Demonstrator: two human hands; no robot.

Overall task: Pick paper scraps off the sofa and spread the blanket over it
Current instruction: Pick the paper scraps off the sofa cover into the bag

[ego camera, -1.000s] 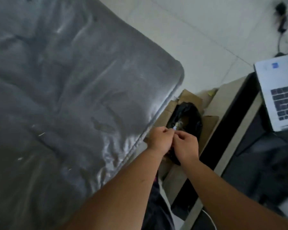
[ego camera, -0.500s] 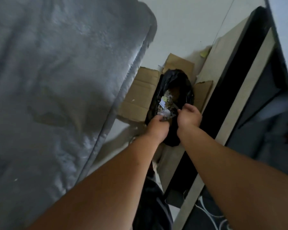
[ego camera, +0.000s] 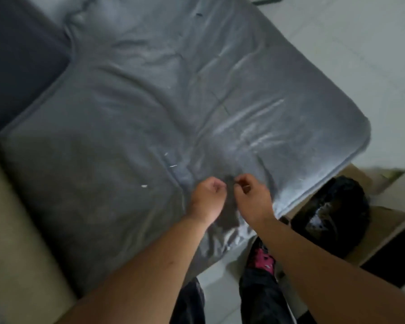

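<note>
A grey sofa seat (ego camera: 131,108) with soft creased fabric fills most of the view. Small white paper scraps lie on it: one (ego camera: 144,186) left of my hands, one (ego camera: 173,166) above it and one (ego camera: 166,154) a little higher. My left hand (ego camera: 207,195) hovers over the seat's front part with its fingers curled into a loose fist. My right hand (ego camera: 255,195) is close beside it, fingers bent and pinched together; I cannot make out anything in either hand. No separate blanket is visible.
A black bin bag (ego camera: 332,211) holding scraps sits on flattened cardboard (ego camera: 384,223) on the floor to the right of the sofa. A dark cushion (ego camera: 19,57) is at the upper left and a beige armrest (ego camera: 12,242) at the lower left. Pale floor tiles (ego camera: 360,54) lie beyond.
Both hands have left the black bin bag and moved left over the sofa seat. The view has swung back from the bag to the sofa.
</note>
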